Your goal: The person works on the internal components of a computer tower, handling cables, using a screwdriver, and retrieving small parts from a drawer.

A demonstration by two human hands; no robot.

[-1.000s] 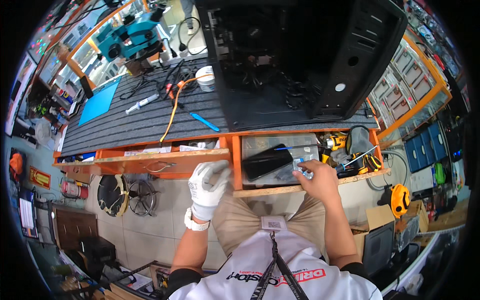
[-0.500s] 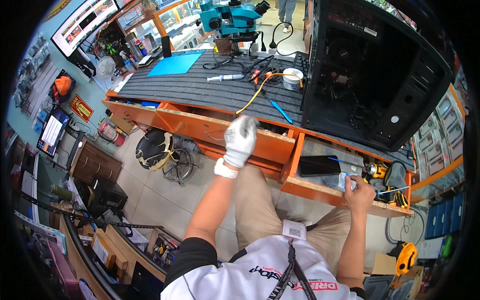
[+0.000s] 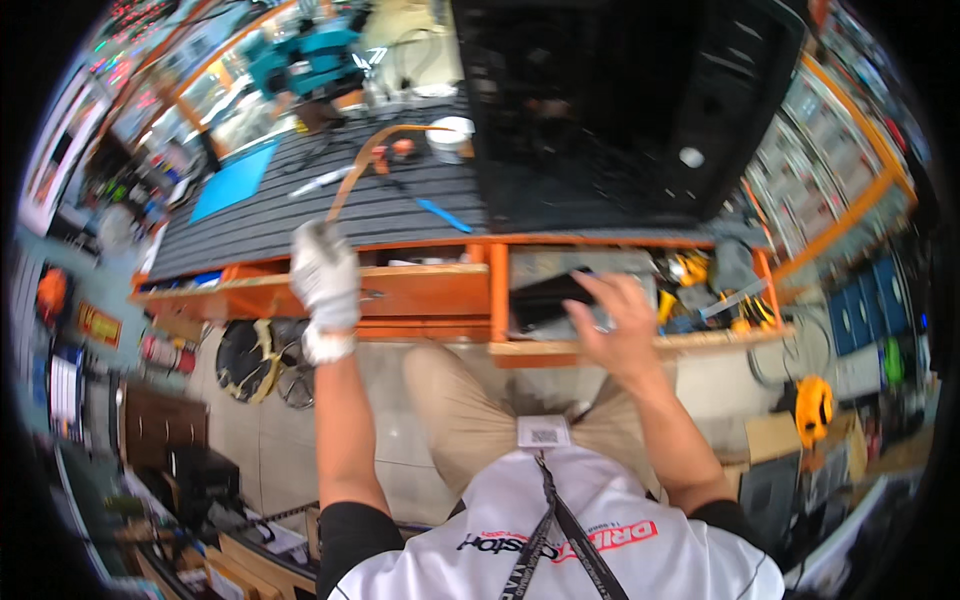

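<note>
Left hand [image 3: 326, 275], in a white work glove, at the front edge of the left drawer [image 3: 430, 290]; pale band [image 3: 328, 345] at the wrist. Fingers bunched and blurred; cannot tell whether anything is gripped. Lower end of a curved orange strip [image 3: 355, 172] just beyond the knuckles.

Right hand [image 3: 622, 322] bare, over the right drawer [image 3: 690, 343]. Thumb and fingers spread apart, tips at the right end of a black smartphone [image 3: 542, 300]. Contact cannot be made out. Phone lies in the left part of that drawer. To the right of the hand, same drawer: a yellow-and-black power drill [image 3: 688, 267], partly overlapped by other tools.

Both drawers stand pulled out from an orange-edged workbench topped with a ribbed grey mat [image 3: 400, 215]. On it, near the front edge: slim blue tool [image 3: 443, 214], lying aslant. Farther back: white tub [image 3: 450, 142], a white syringe-like tube [image 3: 322, 183], flat blue sheet [image 3: 235, 180] at left, teal microscope [image 3: 310, 60] behind. Black computer tower [image 3: 620, 120] fills the right half, upright.

Beyond the bench: round stool [image 3: 245, 365] with worn black seat, below the left drawer; red fire extinguisher [image 3: 168, 352] to its left; cardboard box [image 3: 775, 437] on the floor at right; blue drawer cabinet [image 3: 865, 305] farther right.
</note>
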